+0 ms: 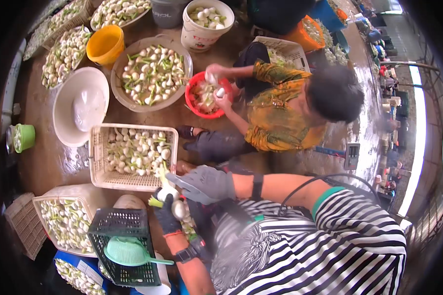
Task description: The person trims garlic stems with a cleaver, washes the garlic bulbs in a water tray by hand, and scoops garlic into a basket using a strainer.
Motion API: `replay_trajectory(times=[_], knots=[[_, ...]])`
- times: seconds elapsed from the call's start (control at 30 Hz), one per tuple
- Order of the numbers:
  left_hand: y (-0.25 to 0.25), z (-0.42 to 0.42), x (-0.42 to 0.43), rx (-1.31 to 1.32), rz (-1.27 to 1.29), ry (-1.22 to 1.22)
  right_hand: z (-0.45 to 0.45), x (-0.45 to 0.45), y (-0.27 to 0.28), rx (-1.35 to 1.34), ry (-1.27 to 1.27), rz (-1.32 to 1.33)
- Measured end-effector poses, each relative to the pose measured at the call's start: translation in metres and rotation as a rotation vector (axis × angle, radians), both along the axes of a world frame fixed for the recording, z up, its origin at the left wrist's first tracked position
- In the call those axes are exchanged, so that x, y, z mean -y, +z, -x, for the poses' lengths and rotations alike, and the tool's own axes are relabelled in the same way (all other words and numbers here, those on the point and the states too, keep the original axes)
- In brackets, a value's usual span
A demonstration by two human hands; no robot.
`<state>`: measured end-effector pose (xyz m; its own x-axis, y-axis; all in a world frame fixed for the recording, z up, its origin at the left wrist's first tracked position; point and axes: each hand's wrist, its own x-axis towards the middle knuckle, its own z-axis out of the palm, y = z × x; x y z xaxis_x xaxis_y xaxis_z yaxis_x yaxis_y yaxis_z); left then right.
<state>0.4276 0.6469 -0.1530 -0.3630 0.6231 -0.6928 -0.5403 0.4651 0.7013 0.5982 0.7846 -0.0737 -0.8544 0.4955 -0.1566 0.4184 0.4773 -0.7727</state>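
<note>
At the far left of the scene stands a small green pail (26,137). Nearer and further right, a pale tub (85,192) is filled with trimmed bulbs. A pale basin (69,110) sits farther off, and beyond it a yellow bucket (103,48). Near, a dark green crate (120,219) has a mint colander (125,251) against its side. Farther, a beige crate (133,185) holds loose bulbs, with a wide round basin (117,86) of stemmed bulbs behind it.

Just right of the beige crate's near corner, the person's gloved left hand (168,216) is closed around a white bulb (167,192) with a green stem; a second bulb (180,210) shows beside it. The gray-gloved right hand (202,184) meets the left there, one finger stretched over the held bulb; whether it grips anything cannot be told.

Farther off stand a white bucket (202,39) and a red basin (206,116), where a co-worker (280,115) to the right has both hands over the contents.
</note>
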Motion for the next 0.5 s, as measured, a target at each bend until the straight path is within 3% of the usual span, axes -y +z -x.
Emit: replay_trajectory(times=[0.03, 0.07, 0.13, 0.2, 0.23, 0.27, 0.3, 0.33, 0.37, 0.43, 0.5], knots=[[0.002, 0.006, 0.001, -0.052, 0.005, -0.039, 0.012, -0.004, 0.002, 0.072, 0.002, 0.019], [0.026, 0.006, -0.014, 0.062, -0.003, 0.004, 0.019, -0.009, 0.006, 0.144, 0.003, 0.036], [0.018, 0.023, -0.007, 0.098, -0.038, -0.006, 0.023, -0.016, -0.002, 0.176, -0.031, 0.113], [0.029, 0.026, -0.006, 0.275, -0.022, 0.248, 0.033, -0.027, -0.004, 0.072, -0.035, 0.070], [0.009, 0.029, 0.008, 0.142, 0.129, 0.376, 0.037, -0.032, -0.006, 0.096, -0.033, 0.042], [0.027, 0.031, 0.009, 0.172, 0.102, 0.378, 0.036, -0.041, -0.011, 0.125, 0.003, 0.042], [-0.007, 0.039, 0.036, 0.106, 0.086, 0.432, 0.036, -0.049, -0.016, 0.153, 0.039, 0.043], [0.001, 0.039, 0.043, 0.016, 0.061, 0.384, 0.034, -0.058, -0.022, 0.196, 0.106, 0.052], [0.012, 0.036, 0.048, 0.008, 0.131, 0.416, 0.037, -0.072, -0.014, 0.322, -0.051, 0.385], [0.017, 0.032, 0.065, 0.082, 0.174, 0.575, 0.007, -0.081, -0.062, 0.295, -0.034, 0.139], [0.014, 0.024, 0.083, 0.119, 0.232, 0.637, -0.016, -0.102, -0.069, 0.392, 0.079, 0.008]])
